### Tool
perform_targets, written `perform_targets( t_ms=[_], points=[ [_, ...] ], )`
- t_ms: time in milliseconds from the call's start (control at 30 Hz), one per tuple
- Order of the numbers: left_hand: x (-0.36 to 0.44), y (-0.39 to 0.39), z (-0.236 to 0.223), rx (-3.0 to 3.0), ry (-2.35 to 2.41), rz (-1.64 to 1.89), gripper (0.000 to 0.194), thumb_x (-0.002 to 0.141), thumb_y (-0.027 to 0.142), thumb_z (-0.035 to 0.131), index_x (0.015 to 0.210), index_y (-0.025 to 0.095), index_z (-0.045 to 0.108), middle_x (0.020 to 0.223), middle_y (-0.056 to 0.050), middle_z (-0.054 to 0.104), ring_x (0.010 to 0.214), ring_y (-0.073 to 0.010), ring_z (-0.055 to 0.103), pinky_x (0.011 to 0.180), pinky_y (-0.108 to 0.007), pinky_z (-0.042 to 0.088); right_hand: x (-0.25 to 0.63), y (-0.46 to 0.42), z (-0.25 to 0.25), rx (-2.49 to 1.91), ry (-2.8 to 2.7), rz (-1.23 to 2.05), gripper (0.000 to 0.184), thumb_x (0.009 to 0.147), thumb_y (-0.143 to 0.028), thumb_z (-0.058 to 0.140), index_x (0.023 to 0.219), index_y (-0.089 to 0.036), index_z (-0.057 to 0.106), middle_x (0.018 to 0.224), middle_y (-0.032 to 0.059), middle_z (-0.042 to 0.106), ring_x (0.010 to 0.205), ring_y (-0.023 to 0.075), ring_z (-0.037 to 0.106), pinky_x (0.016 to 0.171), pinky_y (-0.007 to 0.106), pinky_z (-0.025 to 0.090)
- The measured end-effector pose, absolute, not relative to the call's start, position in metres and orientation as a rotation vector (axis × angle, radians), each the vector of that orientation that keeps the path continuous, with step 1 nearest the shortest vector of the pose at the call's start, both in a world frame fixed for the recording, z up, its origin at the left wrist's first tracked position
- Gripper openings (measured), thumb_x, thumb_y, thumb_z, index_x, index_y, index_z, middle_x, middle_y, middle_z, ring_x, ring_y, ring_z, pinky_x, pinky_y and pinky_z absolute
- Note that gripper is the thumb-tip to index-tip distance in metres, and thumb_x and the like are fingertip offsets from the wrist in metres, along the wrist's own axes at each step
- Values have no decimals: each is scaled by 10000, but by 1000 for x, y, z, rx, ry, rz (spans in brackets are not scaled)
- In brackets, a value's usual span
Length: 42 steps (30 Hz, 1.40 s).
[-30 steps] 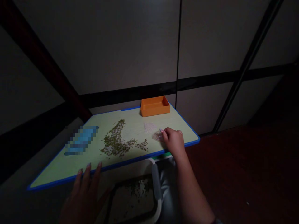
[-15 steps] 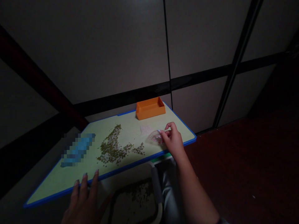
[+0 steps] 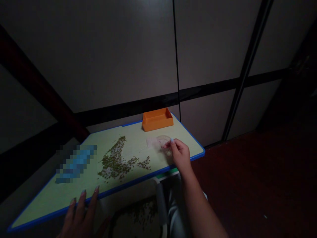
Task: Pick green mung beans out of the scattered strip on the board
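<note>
My right hand (image 3: 181, 153) pinches a clear, half-round piece that looks like a plastic protractor (image 3: 163, 137) between thumb and fingers, low over the right part of the tabletop. It is blurred. Just left of it lies a thin pale pinkish patch of grains (image 3: 150, 142). A spread of green beans mixed with white grains (image 3: 114, 162) covers the middle of the table. My left hand (image 3: 80, 215) rests at the near blue edge of the table, fingers apart and holding nothing.
The pale green tabletop (image 3: 71, 198) has a blue rim. An orange open box (image 3: 158, 124) stands at its back right. A blurred-out blue object (image 3: 78, 163) lies at the left. Below the near edge, a white-rimmed bin (image 3: 162, 201) holds scattered dark bits. Cabinet panels (image 3: 128, 59) rise behind.
The clear half-round piece has tilted, its curved edge now pointing away from me. My right hand has turned slightly with it. My left hand stays at the table edge; the whole view shifted a little.
</note>
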State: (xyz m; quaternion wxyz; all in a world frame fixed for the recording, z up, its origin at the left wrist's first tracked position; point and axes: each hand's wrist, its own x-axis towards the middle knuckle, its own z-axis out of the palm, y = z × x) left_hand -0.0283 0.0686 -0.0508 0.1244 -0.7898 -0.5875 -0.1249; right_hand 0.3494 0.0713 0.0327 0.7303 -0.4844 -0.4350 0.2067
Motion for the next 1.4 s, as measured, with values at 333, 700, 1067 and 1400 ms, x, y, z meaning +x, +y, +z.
perform_targets(
  t_ms=[333,700,1067,1400],
  points=[
    [-26,72,-54,-2258,-1709,-440,779,866,561,339,1548,190,273,1660,-190,269,1571,-417,77,1116,-664,392,335,55,39,-879,-1544,320,513,1003,-408,432,1464,-207,530,1446,105,600,1085,204,703,1092,397,479],
    [-22,67,-45,-2250,-1701,-407,747,879,564,297,1505,163,377,1625,-230,324,1554,-450,137,1072,-684,418,322,52,42,-945,-1563,396,585,967,-305,500,1544,-258,418,1448,96,588,832,169,697,914,367,575],
    [-8,55,-38,-2195,-1704,-366,756,866,588,401,1521,214,344,1630,-199,347,1534,-439,219,1017,-641,484,331,4,66,-587,-1623,726,685,985,-481,532,1600,-298,291,1091,76,737,711,184,671,785,391,592],
    [-9,54,-41,-2130,-1562,-420,694,895,503,429,1536,265,308,1605,-189,397,1507,-415,309,1000,-592,518,348,10,65,-796,-1293,596,313,855,-546,713,895,-256,824,708,29,749,649,189,681,705,331,556]
  ],
)
